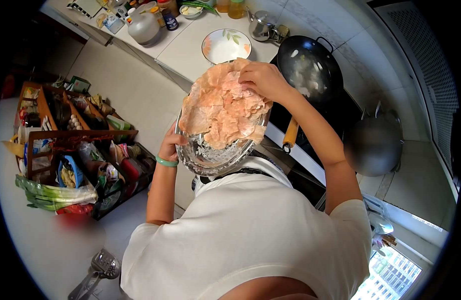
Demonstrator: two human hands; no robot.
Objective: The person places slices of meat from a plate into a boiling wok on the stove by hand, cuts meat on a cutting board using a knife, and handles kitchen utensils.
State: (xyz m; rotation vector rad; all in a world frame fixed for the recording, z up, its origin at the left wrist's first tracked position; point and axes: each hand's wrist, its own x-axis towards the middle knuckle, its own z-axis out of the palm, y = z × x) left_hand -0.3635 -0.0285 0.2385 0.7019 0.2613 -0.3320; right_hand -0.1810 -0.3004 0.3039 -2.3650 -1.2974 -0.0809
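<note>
My left hand [169, 148], with a green bangle at the wrist, grips the left rim of a shiny oval plate [210, 162]. The plate is tilted, and its near part shows smears of white powder. Thin pale-pink slices [223, 107], likely raw meat dusted with white powder, overlap across most of it. My right hand [263, 80] is at the upper right of the pile, its fingers bent and closed on the edge of a slice; the fingertips are partly hidden. Just beyond the plate, a patterned white bowl [225, 46] stands on the counter.
To the right, a black wok [310, 67] with pale pieces inside sits on the stove, its wooden handle [290, 134] pointing towards me. A steel kettle [263, 25] stands behind. Another dark pan [374, 145] is at far right. A rack of groceries [83, 132] stands left.
</note>
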